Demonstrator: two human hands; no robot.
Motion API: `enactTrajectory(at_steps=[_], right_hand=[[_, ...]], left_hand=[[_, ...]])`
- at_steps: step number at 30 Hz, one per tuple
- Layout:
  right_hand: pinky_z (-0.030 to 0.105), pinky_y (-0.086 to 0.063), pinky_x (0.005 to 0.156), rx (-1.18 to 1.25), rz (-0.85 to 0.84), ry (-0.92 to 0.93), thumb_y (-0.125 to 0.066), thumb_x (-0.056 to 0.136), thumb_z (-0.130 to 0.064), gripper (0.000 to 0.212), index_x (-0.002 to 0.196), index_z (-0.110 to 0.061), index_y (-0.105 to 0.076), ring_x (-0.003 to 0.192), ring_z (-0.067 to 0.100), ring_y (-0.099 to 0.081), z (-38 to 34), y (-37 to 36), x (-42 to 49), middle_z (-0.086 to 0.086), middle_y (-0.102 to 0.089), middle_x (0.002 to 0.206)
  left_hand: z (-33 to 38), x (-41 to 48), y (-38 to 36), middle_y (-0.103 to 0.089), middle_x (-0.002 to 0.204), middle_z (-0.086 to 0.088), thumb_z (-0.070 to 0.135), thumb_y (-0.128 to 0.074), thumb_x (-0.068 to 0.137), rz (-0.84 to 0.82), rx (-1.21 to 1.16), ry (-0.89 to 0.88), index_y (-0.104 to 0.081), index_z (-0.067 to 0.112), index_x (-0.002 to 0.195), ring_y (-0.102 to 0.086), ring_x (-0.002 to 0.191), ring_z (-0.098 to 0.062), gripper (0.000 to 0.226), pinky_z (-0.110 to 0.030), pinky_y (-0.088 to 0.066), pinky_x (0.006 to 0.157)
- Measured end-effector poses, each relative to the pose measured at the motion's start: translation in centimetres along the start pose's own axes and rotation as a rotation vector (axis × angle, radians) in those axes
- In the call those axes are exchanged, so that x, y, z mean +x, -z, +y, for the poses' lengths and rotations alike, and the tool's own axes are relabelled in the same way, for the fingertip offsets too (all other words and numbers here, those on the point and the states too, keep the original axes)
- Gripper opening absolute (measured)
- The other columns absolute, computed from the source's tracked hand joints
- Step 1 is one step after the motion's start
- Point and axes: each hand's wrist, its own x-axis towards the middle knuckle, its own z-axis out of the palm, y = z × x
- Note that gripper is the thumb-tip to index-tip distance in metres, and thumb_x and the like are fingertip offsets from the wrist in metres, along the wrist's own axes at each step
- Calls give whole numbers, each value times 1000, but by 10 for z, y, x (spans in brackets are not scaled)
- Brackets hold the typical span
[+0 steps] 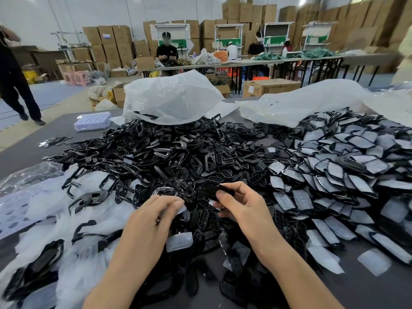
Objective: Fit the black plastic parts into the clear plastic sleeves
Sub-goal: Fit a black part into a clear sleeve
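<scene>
Left of the heap of black parts (156, 150) lie loose clear sleeves (44, 204). At the heap's near edge the left hand (153, 217) pinches a single sleeve (181, 209) between curled fingers. Just beside it, the right hand (243, 208) grips a black part (208, 190). Right of the heap, sleeved parts (347, 168) are piled.

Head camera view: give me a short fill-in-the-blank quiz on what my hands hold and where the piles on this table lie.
1. The right hand grips a ___ plastic part.
2. The left hand pinches a ___ plastic sleeve in its fingers.
3. The heap of sleeved parts lies on the person's ___ side.
Missing words: black; clear; right.
</scene>
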Motion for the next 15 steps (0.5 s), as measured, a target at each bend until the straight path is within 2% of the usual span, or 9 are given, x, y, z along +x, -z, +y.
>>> enactTrajectory(at_steps=[2,5,7,9,11,15], right_hand=[[26,-58,80,159,-124,-34,-78,87,-23,7,90,-29,-78,99,17,-73,-1,-4,-1,3,-77,100],[29,-57,89,217,-275,-37,-83,78,-31,15,92,-27,-78,100,15,-70,5,-11,-3,6,-72,100],[30,-56,92,153,-287,-38,-83,76,-37,20,93,-27,-78,98,15,-69,10,-15,-5,10,-66,98],[31,-56,95,114,-247,-34,-83,74,-41,26,96,-28,-78,97,15,-69,12,-15,-5,5,-71,97],[33,-55,97,129,-213,-26,-83,73,-41,29,97,-27,-78,101,18,-70,11,-14,-3,4,-76,101],[31,-56,93,203,-169,-27,-84,72,-37,28,96,-23,-79,104,24,-69,6,-13,-2,22,-72,114]], left_hand=[[6,1,-4,-67,78,29,32,-59,95,85,-152,95,-71,39,93,-60,74,11,14,-3,-41,69],[12,-2,-11,-60,59,26,11,-60,97,25,-253,152,-73,32,99,-52,53,7,25,-4,-38,55],[13,-4,-15,-65,69,18,-2,-55,95,-43,-282,130,-71,33,108,-55,57,1,40,-6,-40,58],[13,-3,-17,-69,81,9,-2,-55,95,-77,-332,148,-66,35,117,-60,65,-1,45,-8,-45,66],[10,0,-19,-69,78,2,5,-58,97,-54,-428,223,-64,32,117,-62,67,-4,35,-13,-48,69],[8,1,-24,-69,69,-2,12,-63,96,-34,-725,451,-70,14,100,-60,59,-9,8,-19,-51,58]])
